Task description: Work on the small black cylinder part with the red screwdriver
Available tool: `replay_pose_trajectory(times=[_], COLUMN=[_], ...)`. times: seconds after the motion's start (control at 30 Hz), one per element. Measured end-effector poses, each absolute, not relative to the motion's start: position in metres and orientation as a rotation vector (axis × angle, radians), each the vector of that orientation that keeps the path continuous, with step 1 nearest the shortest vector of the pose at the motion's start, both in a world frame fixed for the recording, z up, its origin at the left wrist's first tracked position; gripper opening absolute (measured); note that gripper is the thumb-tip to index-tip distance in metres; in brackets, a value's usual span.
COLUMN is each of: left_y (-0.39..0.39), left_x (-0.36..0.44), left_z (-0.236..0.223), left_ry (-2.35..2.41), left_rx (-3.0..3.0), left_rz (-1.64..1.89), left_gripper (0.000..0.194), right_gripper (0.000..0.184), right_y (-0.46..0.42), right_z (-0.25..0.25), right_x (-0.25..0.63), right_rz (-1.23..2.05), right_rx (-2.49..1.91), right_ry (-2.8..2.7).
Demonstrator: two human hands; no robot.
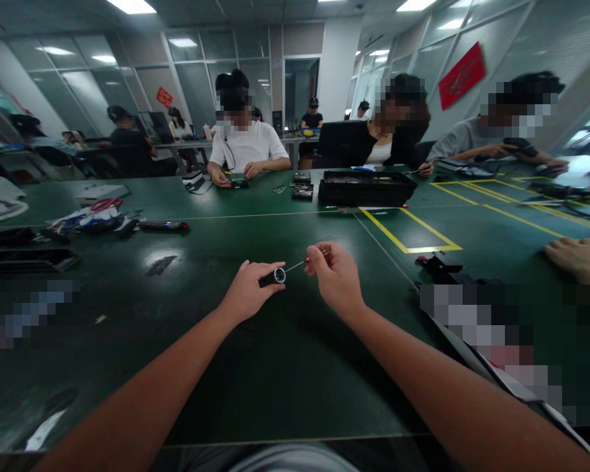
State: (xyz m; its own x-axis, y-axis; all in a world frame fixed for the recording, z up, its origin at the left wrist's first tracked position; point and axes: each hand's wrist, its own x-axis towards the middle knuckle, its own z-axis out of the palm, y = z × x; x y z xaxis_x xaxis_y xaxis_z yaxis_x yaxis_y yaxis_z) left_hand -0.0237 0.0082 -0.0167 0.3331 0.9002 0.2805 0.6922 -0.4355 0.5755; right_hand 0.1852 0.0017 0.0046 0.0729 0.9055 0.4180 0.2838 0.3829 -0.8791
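Between the thumb and fingers of my left hand point(246, 290) is a short black cylinder point(268, 279) with a silver ring around its open end. What kind of part it is, I cannot make out. My right hand point(338, 283) is closed around a small screwdriver point(295, 265), its thin metal shaft pointing left. The shaft's tip meets the rim of the cylinder or lies just beside it; I cannot tell which. Most of the screwdriver's handle is hidden by my fingers. Both hands are above the green table point(275, 367).
A black open case point(366, 189) stands across the table, near co-workers who handle small parts. On the left lie a marker-like pen point(163, 225), red-handled scissors point(107, 204) and dark trays point(24, 259). Black parts point(442, 263) and another person's hand point(577, 259) are on the right.
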Motion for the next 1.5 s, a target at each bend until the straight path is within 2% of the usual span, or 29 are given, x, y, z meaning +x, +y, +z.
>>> replay_pose_trajectory(times=[0.3,0.53,0.7,0.9,1.17,1.37,1.5], left_y=[0.0093,0.0101,0.0102,0.0089,0.0107,0.0098,0.0099], left_x=[-0.0229,-0.0230,-0.0225,-0.0235,-0.0234,-0.0230,-0.0224], left_z=[-0.0182,-0.0167,-0.0186,-0.0181,-0.0217,-0.0194,-0.0188], left_ry=[1.445,1.482,1.465,1.482,1.417,1.473,1.453], left_rx=[2.253,2.228,2.224,2.227,2.258,2.242,2.252], left_rz=[0.818,0.811,0.804,0.834,0.815,0.827,0.820], left_gripper=[0.046,0.044,0.043,0.044,0.043,0.042,0.042], right_gripper=[0.031,0.015,0.035,0.023,0.028,0.022,0.026], right_y=[0.0022,0.0034,0.0014,0.0020,-0.0015,-0.0002,0.0000], right_z=[0.0043,0.0001,0.0014,0.0034,0.0055,0.0057,0.0039], right_x=[0.1857,0.1876,0.1858,0.1866,0.1857,0.1859,0.1866], right_rz=[0.641,0.724,0.583,0.576,0.497,0.606,0.612], right_rx=[-1.181,-1.071,-1.176,-1.184,-1.185,-1.165,-1.163], right_ry=[-1.525,-1.635,-1.640,-1.659,-1.694,-1.658,-1.673])
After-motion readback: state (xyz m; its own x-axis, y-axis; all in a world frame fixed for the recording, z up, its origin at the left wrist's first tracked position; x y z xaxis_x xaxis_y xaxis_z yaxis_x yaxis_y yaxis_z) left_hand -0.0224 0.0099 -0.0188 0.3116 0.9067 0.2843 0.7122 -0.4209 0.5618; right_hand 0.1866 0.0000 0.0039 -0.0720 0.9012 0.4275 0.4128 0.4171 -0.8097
